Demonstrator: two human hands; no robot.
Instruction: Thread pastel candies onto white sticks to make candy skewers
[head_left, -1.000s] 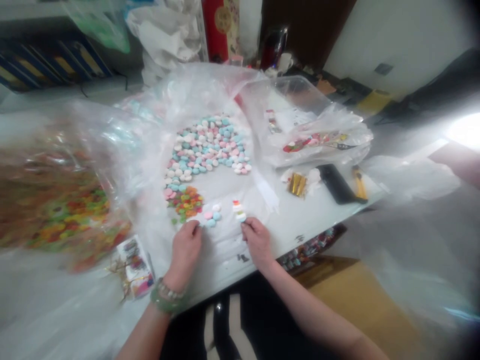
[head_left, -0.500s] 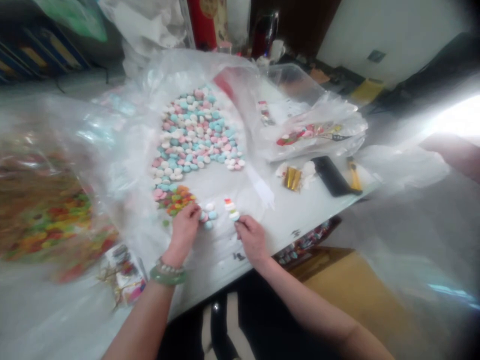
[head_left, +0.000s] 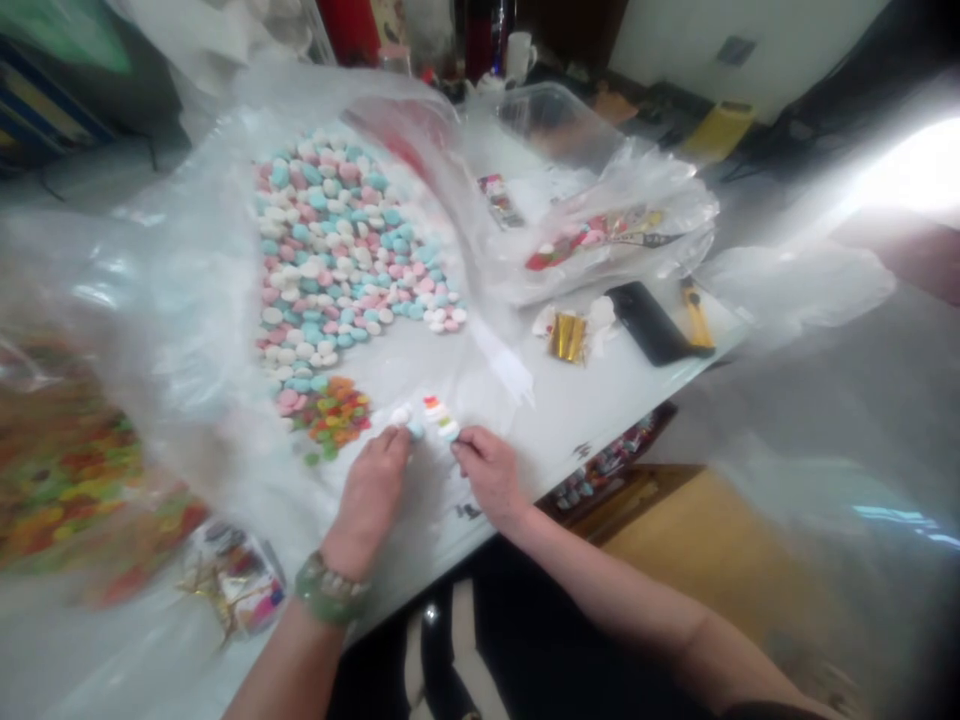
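Note:
A large patch of pastel pink, white and blue round candies (head_left: 330, 250) covers the white table top (head_left: 600, 430), with a small heap of orange, green and red gummy candies (head_left: 330, 418) at its lower end. My left hand (head_left: 367, 500) presses its fingertips against a few loose pale candies (head_left: 403, 420). To the right of these lies a small row of white, red and blue candies (head_left: 439, 418), and my right hand (head_left: 491, 475) touches its blue end with its fingertips. Whether my left hand grips anything is hidden by the fingers.
Transparent plastic sheeting lies over the table's left and back. A blurred bag of colourful gummies (head_left: 67, 470) lies at left. At right are a black phone (head_left: 649, 323), gold foil (head_left: 568, 337), a yellow-handled tool (head_left: 697, 315) and a plastic bag with red sweets (head_left: 600, 240).
My left hand has moved up and right onto the loose candies, closer to my right hand. The pale candies have shifted with it. The whole view has drifted as my head moved.

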